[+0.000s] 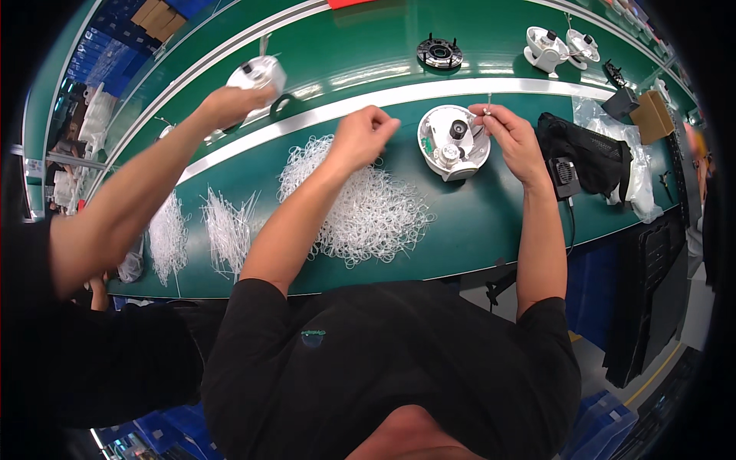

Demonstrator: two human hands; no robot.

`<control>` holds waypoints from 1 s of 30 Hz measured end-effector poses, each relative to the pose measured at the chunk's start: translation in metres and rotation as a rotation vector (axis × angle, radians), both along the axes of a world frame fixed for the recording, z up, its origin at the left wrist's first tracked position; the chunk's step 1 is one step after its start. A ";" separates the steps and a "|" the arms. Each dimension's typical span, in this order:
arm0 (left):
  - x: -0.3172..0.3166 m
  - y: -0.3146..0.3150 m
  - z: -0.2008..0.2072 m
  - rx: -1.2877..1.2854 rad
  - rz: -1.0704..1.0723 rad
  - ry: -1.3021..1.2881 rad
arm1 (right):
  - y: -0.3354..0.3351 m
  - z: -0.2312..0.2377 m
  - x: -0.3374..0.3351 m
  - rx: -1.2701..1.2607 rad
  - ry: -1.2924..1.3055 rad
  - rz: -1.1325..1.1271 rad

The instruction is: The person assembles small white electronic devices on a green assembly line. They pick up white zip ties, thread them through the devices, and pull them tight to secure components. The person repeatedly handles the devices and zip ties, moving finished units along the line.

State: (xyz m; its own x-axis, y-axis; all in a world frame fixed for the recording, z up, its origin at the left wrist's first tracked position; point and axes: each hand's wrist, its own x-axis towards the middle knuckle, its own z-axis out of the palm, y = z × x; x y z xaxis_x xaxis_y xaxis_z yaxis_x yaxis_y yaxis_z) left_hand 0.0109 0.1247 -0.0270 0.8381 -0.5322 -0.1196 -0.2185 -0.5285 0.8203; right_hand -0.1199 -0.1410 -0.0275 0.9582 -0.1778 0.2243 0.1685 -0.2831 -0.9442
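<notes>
A white dome camera housing (434, 123) rests on the green bench, its round opening up, with a black lens and a small green board inside. At its right rim, my right hand (515, 144) pinches a thin cable with a small pale end. My left hand (360, 139) is held apart from the housing, to its left, above a heap of thin white plastic loops (372, 218) that look like cable ties. Its fingers are curled, thumb against forefinger; anything between them is too small to make out.
At left, a co-worker's hand (234, 106) holds another white camera unit (264, 74). Bundles of straight white ties (228, 230) lie at left. Behind a pale rail are a black ring part (440, 54) and white cameras (546, 52). A black bag (586, 157) lies at right.
</notes>
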 end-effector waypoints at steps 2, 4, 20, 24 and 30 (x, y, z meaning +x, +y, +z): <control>0.007 0.008 0.007 0.201 0.039 -0.334 | 0.004 0.003 0.002 0.024 0.023 -0.007; 0.008 0.007 0.005 0.355 -0.020 -0.329 | 0.007 0.003 0.005 0.059 0.042 -0.010; 0.014 -0.001 -0.023 0.347 -0.092 -0.304 | 0.014 0.003 0.012 0.064 0.059 -0.010; 0.019 0.002 -0.026 0.300 -0.092 -0.271 | 0.015 0.004 0.014 0.060 0.059 -0.005; 0.026 0.002 -0.023 0.261 -0.101 -0.251 | 0.011 0.004 0.016 0.028 0.061 -0.002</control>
